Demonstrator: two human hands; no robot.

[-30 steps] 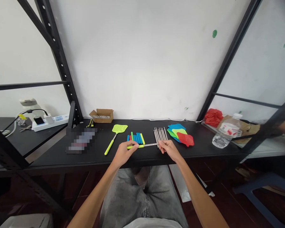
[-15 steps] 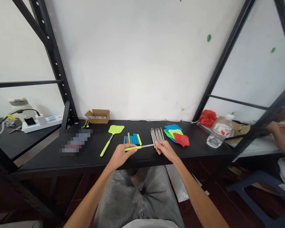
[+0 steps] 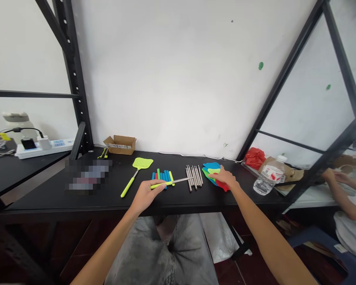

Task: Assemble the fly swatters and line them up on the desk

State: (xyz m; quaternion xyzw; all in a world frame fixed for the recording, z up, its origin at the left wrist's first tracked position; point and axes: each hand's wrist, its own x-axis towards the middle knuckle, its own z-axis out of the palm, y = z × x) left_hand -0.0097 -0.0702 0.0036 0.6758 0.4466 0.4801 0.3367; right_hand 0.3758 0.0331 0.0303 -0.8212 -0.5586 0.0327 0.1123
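My left hand (image 3: 148,194) is closed around the yellow-green handle (image 3: 162,184) of a headless fly swatter. Its thin metal rod (image 3: 182,180) points right, over the row of coloured handles (image 3: 165,175) and towards several grey metal rods (image 3: 194,177). My right hand (image 3: 225,177) is over the pile of fly swatter heads, its visible fingers apart and touching the pile. Blue (image 3: 211,165), yellow-green (image 3: 214,171) and red (image 3: 224,186) heads show around it; the hand hides part of them. A complete yellow-green fly swatter (image 3: 132,178) lies to the left.
On the black table (image 3: 106,204) stand an open cardboard box (image 3: 120,145) and a pixelated item (image 3: 89,177). A large water bottle (image 3: 269,176) and a red plastic bag (image 3: 254,157) are at the right, beyond the frame post. Another person's hands (image 3: 334,176) show at far right.
My right hand has let go of the metal rod's end and moved right to the fly swatter heads. My left hand still holds the yellow-green handle. The view has shifted slightly.
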